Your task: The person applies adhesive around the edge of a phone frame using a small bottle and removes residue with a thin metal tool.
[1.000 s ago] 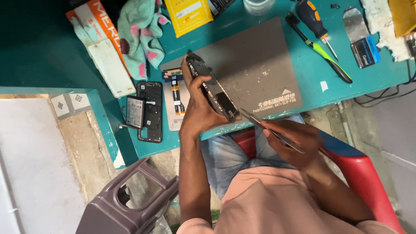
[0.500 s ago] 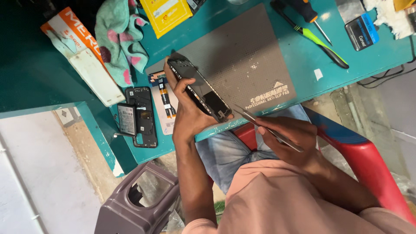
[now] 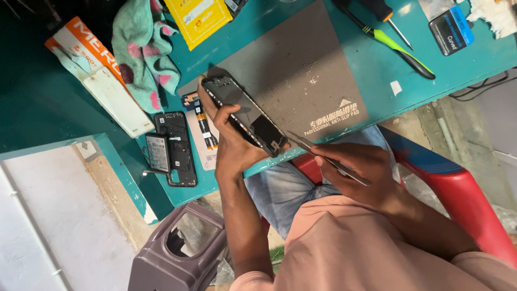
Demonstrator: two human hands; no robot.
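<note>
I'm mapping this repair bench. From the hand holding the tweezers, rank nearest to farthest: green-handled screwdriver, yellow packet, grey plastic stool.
From the right hand, which holds the tweezers:
1. Green-handled screwdriver, on the teal table beyond the hand.
2. Grey plastic stool, on the floor.
3. Yellow packet, at the table's far edge.

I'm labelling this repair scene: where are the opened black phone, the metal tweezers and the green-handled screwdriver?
Opened black phone (image 3: 245, 116), head view, middle of its exposed inside.
Metal tweezers (image 3: 302, 143), head view, bare shaft near the tip.
Green-handled screwdriver (image 3: 389, 42), head view, green handle.
</note>
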